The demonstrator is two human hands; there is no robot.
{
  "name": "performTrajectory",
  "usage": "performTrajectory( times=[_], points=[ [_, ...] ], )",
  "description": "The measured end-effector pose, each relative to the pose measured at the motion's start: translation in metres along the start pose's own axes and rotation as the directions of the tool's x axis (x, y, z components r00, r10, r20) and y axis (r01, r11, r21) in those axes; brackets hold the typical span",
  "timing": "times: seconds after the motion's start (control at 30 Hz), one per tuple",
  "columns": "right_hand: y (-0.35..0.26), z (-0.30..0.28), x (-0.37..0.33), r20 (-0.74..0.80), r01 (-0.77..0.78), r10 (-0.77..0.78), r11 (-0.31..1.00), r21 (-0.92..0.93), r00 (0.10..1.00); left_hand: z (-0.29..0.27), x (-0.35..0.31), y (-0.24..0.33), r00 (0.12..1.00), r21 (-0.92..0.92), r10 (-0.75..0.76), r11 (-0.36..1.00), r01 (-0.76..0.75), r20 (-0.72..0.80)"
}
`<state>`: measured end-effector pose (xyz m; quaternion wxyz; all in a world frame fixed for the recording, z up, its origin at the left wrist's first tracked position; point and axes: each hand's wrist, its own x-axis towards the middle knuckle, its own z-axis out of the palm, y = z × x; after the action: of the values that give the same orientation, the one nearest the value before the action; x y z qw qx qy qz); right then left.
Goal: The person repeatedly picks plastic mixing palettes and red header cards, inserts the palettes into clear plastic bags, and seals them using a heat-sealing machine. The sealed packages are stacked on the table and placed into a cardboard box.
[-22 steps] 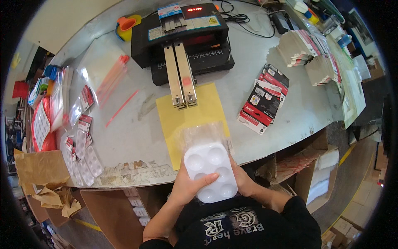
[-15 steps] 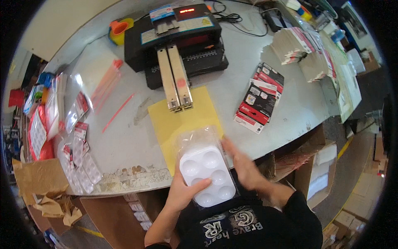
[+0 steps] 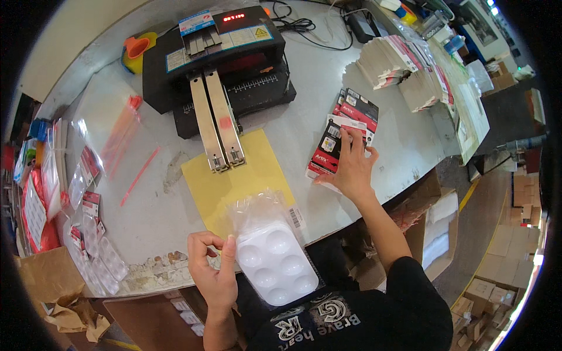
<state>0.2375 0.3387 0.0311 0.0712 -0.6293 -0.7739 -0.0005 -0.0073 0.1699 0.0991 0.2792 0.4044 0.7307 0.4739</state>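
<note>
Held at the near edge of the table (image 3: pixel 328 99), over the lap: a white six-well paint palette (image 3: pixel 274 264) in a clear plastic sleeve, pinched along its left rim by the left hand (image 3: pixel 212 270), fingers (image 3: pixel 226 257) closed on the edge. Probably light and fairly stiff, a thin moulded tray; the sleeve looks slick and loose, likely to slide, so best gripped at the rim through the film, thumb on top, not by the empty flap of bag toward the yellow sheet (image 3: pixel 237 181). Farther right, the right hand (image 3: pixel 350 167) lies flat on a stack of black-and-red printed cards (image 3: pixel 342 133), fingers spread and pressing down, not closed around anything. Cards likely thin, bendy, easy to fan.
</note>
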Motion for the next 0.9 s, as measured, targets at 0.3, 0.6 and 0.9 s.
performTrajectory(
  times=[0.3, 0.6, 0.9],
  points=[
    [0.002, 0.016, -0.009, -0.066, 0.044, -0.041, 0.998, 0.048, 0.997, -0.004, -0.011, 0.015, 0.984, -0.108, 0.150, 0.981, -0.160, -0.101],
    [-0.042, -0.125, -0.001, 0.111, -0.105, -0.014, 0.239, 0.965, 0.994, -0.022, -0.009, 0.043, 0.896, -0.541, -0.229, 0.731, 0.416, 0.380],
    [-0.113, -0.152, 0.021, 0.347, 0.199, -0.628, 0.634, 0.747, 0.697, -0.020, -0.004, 0.039, 0.895, -0.472, -0.098, 0.822, 0.320, 0.435]
  ],
)
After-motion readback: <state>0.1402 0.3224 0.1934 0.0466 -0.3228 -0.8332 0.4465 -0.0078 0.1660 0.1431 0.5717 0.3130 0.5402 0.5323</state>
